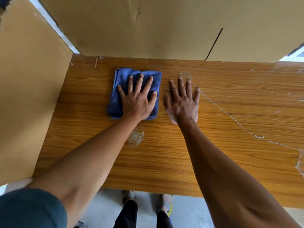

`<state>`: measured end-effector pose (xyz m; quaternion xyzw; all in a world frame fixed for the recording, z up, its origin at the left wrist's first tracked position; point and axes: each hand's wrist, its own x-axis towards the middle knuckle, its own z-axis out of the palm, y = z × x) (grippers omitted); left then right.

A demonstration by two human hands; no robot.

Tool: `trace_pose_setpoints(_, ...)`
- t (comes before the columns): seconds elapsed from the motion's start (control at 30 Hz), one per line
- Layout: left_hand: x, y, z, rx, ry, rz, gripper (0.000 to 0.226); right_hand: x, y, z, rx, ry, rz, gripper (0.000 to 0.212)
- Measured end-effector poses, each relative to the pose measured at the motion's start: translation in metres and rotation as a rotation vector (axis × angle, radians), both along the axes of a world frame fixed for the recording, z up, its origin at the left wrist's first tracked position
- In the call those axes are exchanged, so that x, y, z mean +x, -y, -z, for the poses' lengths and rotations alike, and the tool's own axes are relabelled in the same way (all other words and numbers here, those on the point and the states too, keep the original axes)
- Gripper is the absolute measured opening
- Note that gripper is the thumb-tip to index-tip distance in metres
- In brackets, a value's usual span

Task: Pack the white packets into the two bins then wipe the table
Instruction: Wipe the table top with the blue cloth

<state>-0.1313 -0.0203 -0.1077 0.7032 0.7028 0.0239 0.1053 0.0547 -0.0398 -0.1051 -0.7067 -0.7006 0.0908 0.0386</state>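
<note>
Table [164, 153] mid-wipe, no white packets or bins in sight, so packing judged done: blue cloth [118, 99] pinned flat beneath the spread left hand [137, 102], right hand [182, 104] just beside, splayed on bare wood, holding nothing; scuffed patches left.
</note>
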Motion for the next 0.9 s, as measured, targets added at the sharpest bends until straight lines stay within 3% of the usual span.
trace_pose_setpoints(0.2, -0.005, 0.15, -0.002, -0.017, -0.049, 0.01, 0.067, 0.004, 0.027, -0.004, -0.028, -0.022, -0.068, 0.069)
trace_pose_setpoints(0.53, -0.001, 0.029, -0.009, -0.088, -0.016, -0.06, 0.069, 0.0, 0.084, 0.004, -0.003, -0.024, -0.036, 0.067)
trace_pose_setpoints(0.77, -0.004, 0.152, 0.0, 0.005, -0.022, 0.001, 0.066, 0.001, 0.097, 0.0, -0.023, -0.028, -0.036, 0.068)
trace_pose_setpoints(0.9, -0.003, 0.121, -0.001, -0.007, -0.027, -0.02, 0.067, -0.001, 0.092, 0.002, -0.028, -0.025, -0.034, 0.067)
